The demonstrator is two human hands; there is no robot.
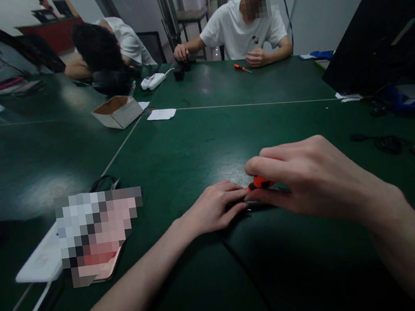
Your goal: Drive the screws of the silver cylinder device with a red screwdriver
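My right hand point(307, 177) is closed around a screwdriver with an orange and black handle point(261, 182). The screwdriver's shaft and tip are hidden behind my fingers. Just left of it, my left hand point(216, 205) rests low at the table, its fingers and thumb closed on a small dark object with a greyish edge point(255, 204). Most of that object is covered by my hands, so I cannot tell its kind. A black cable point(246, 268) runs from beneath my left hand toward me.
A white power bank-like slab point(40, 266) and a pink phone-like item point(114, 261) lie left on the green table point(198, 141). Beyond are an open box point(121, 117) and paper point(162, 114). Two people sit opposite, a second screwdriver point(242, 68) nearby. A black panel point(378, 23) stands right.
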